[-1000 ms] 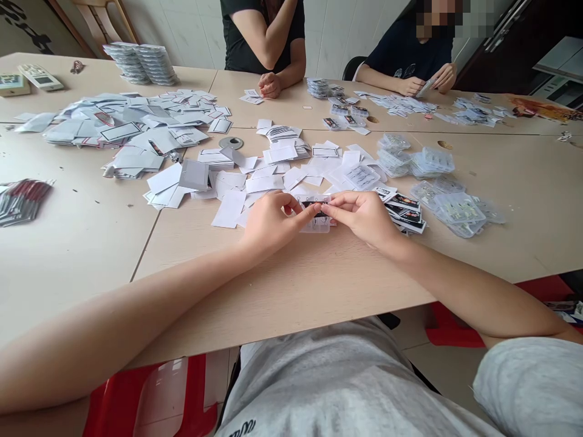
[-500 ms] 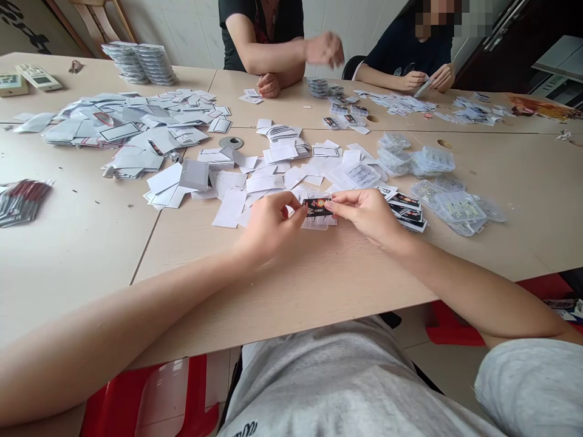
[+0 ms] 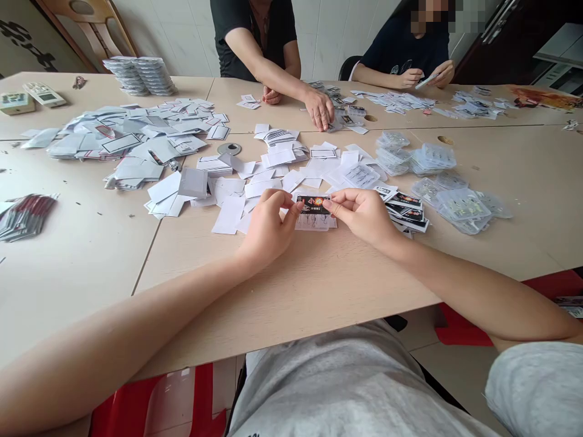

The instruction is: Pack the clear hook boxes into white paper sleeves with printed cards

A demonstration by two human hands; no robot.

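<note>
Between my two hands is a small black printed label point(image 3: 312, 203) with a bright orange mark. My left hand point(image 3: 272, 226) pinches its left end between thumb and fingers. Its right end is pinched by my right hand point(image 3: 359, 213). The label lies over the upper part of a clear plastic box point(image 3: 314, 223) that sits on the table and shows hooks inside. Just right of my right hand lies a pile of black and white labels point(image 3: 407, 210). White paper cards point(image 3: 230, 213) are scattered beyond and left of my left hand.
Clear plastic boxes point(image 3: 462, 207) are heaped on the right. A large pile of white packets point(image 3: 122, 130) and a grey tape roll point(image 3: 229, 149) lie left. Across the table point(image 3: 255, 291), one co-worker's hand point(image 3: 319, 109) touches small boxes; another person holds a card.
The label has shifted slightly left and up, so more of the box's hooks show below it. The co-worker's raised hand has come down onto the small boxes.
</note>
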